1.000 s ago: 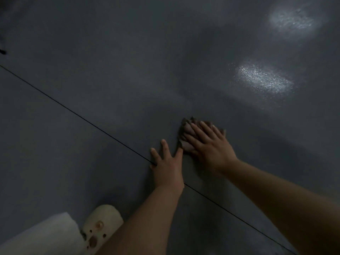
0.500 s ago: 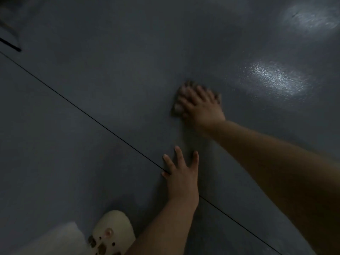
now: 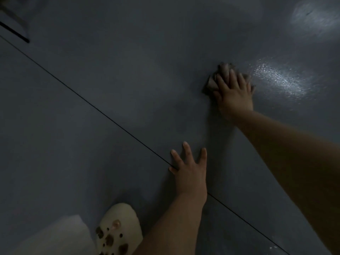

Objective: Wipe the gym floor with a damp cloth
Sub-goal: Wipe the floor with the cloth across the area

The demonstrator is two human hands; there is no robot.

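Head view: my right hand (image 3: 233,92) presses flat, fingers straight, on the damp cloth (image 3: 211,83) far out on the gym floor (image 3: 128,70); my left hand (image 3: 189,173) splays flat over the seam (image 3: 92,105); press evenly, overlap strokes; cloth looks bunched, perhaps; open floor ahead, shoe (image 3: 119,229) behind.

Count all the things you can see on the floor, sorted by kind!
Bare hands: 2, left hand flat on the dark grey gym floor, right hand pressing the cloth
Crumpled grey-brown cloths: 1
Cream clog shoes with charms: 1
Total: 4
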